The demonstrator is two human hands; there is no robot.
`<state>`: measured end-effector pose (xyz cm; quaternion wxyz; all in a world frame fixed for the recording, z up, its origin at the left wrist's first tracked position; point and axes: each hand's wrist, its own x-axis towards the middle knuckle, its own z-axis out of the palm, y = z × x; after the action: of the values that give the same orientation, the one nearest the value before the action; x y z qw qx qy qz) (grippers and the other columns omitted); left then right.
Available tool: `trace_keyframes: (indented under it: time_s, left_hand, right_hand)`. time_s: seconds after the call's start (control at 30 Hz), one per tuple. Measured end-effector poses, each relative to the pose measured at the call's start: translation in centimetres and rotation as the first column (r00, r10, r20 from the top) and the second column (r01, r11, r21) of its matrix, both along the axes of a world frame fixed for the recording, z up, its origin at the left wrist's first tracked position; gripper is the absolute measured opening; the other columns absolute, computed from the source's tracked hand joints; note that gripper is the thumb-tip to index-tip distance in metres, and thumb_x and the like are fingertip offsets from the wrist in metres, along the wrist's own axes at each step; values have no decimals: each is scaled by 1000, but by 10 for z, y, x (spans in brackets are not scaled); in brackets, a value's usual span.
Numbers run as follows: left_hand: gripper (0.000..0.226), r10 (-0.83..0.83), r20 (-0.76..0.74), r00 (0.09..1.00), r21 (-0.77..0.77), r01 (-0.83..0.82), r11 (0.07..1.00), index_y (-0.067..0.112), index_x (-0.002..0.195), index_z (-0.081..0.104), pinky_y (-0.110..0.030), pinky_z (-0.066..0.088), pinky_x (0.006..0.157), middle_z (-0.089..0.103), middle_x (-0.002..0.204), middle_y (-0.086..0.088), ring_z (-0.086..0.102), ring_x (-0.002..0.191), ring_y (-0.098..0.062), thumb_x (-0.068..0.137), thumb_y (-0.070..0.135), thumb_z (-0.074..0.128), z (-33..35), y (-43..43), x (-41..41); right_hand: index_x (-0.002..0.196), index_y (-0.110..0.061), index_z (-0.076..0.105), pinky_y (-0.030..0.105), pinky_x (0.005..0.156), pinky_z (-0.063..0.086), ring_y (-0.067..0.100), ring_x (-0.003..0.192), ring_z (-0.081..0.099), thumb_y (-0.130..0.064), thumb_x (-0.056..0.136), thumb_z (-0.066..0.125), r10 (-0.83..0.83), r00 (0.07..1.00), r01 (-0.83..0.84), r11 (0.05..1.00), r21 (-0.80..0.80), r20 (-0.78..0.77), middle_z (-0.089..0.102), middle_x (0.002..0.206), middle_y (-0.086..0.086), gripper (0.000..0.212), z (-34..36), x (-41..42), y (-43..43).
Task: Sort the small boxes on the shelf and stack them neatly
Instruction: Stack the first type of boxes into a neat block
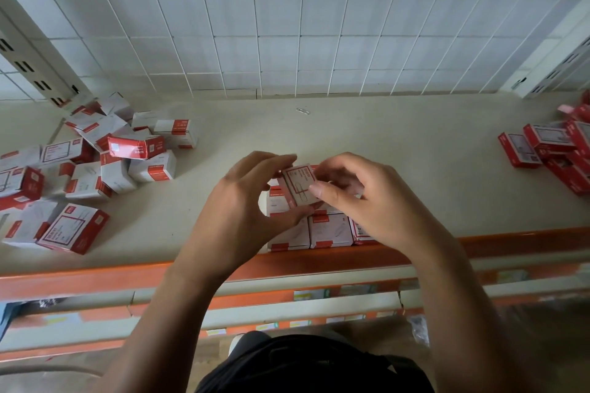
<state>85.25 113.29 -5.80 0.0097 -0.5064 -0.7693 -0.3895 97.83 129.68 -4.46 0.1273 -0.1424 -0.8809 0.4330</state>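
Fingers (271, 159) of left hand (236, 201) and right hand (364, 201) in a pinch around one white-and-red box (300, 186), label print illegible.

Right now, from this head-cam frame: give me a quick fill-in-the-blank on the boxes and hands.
1. The held box is gripped by ____ hands, the left hand and the right hand.
2. The jumbled pile of mostly white boxes lies to the person's ____.
3. The mostly red boxes lie at the ____ end of the shelf.
4. The neat row sits by the shelf's ____ front lip.
Missing words: both; left; right; orange.
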Motion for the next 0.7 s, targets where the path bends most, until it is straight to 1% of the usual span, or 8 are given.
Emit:
trace_keyframes:
  time_s: [0.13, 0.27, 0.33, 0.4, 0.47, 0.53, 0.6, 0.7]
  left_hand:
    - [64, 8, 12, 1000, 34, -9, 999, 10, 127, 60, -28, 54, 78, 58, 114, -1, 58, 96, -14, 73, 36, 82, -1, 12, 7]
    - [70, -82, 60, 995, -11, 83, 996, 15, 135, 55, -18, 51, 83, 52, 123, 1, 56, 100, -8, 72, 26, 84, -3, 20, 9]
    - [56, -102, 48, 994, -11, 102, 995, 15, 130, 59, -20, 52, 82, 57, 121, 2, 57, 96, -5, 78, 21, 79, -1, 25, 8]
    - [36, -84, 55, 995, 33, 82, 996, 13, 116, 68, -21, 53, 77, 63, 108, 3, 62, 88, -7, 81, 17, 76, 1, 31, 9]
    - [16, -42, 89, 995, 86, 34, 996, 12, 99, 71, -20, 53, 73, 65, 95, 3, 64, 81, -8, 83, 14, 73, 4, 37, 9]
    - [8, -31, 121, 992, 101, 19, 995, 12, 91, 69, -20, 53, 72, 64, 92, 4, 64, 80, -9, 84, 15, 73, 5, 43, 8]
    - [12, -74, 84, 994, 72, 68, 995, 13, 94, 69, -22, 54, 73, 62, 101, 4, 63, 87, -10, 85, 18, 72, 4, 47, 6]
    - [30, -131, 76, 988, 29, 129, 991, 15, 115, 66, -23, 54, 76, 60, 114, 6, 62, 95, -10, 86, 19, 71, 1, 47, 4]
  right_hand:
    - [112, -18, 64, 18, 80, 55, 0, 96, 66, -20, 92, 66, -73, 997, 68, 987, -143, -29, 68, 107, -15, 19, -2, 4, 2]
    - [114, -17, 68, 12, 79, 51, -2, 97, 66, -13, 93, 65, -145, 988, 134, 977, -165, -55, 70, 104, -14, 22, -1, 13, 13]
    - [113, -17, 69, 10, 76, 50, -2, 96, 65, -12, 93, 64, -151, 987, 144, 983, -118, -55, 70, 102, -13, 21, -1, 18, 18]
    - [113, -16, 69, 12, 75, 52, -2, 97, 65, -12, 93, 64, -147, 987, 141, 986, -89, -58, 70, 103, -12, 22, -2, 22, 21]
    - [116, -17, 68, 16, 78, 55, 0, 101, 65, -13, 91, 67, -138, 988, 132, 988, -86, -66, 70, 107, -10, 25, -2, 25, 23]
    - [116, -18, 69, 17, 83, 55, 0, 101, 64, -15, 90, 69, -109, 992, 108, 994, -34, -59, 70, 108, -11, 26, -1, 26, 26]
    - [115, -18, 70, 14, 84, 52, -2, 98, 64, -13, 90, 68, -101, 993, 99, 995, -22, -65, 71, 106, -13, 26, -2, 24, 28]
    - [117, -16, 70, 13, 87, 50, -3, 101, 64, -9, 93, 64, -126, 988, 119, 990, -69, -95, 71, 108, -12, 26, -4, 22, 33]
